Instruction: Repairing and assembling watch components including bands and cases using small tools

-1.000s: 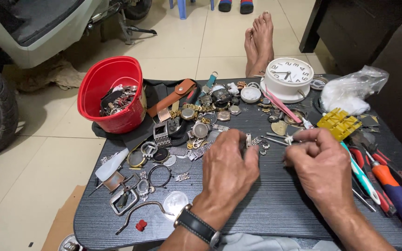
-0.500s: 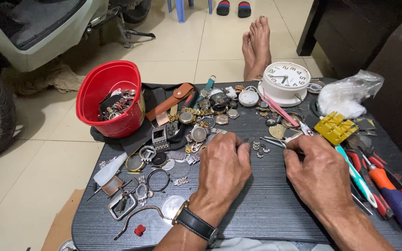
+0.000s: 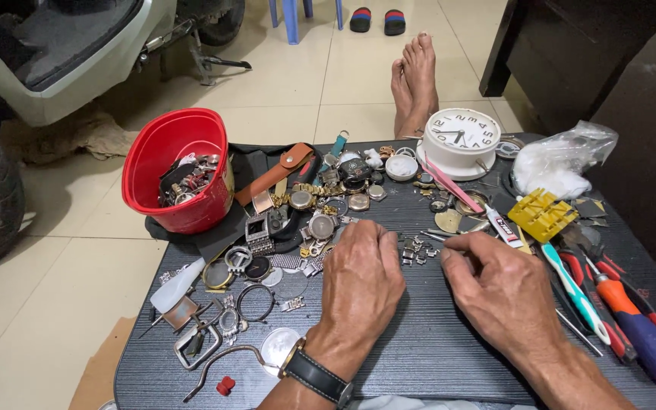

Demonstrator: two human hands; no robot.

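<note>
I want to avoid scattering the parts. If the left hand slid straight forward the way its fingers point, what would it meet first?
Probably the small metal watch-band links lying loose on the dark table, just ahead of the left hand. Its fingers curl down, so whether they already touch something is unclear.

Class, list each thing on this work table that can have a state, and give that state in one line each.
Left hand: palm down by the small metal links.
Right hand: fingertips pinched near the links.
Red bucket: upright, holding watch parts.
White clock: lying face up.
Plastic bag: crumpled, closed.
Screwdriver: lying flat.
</note>
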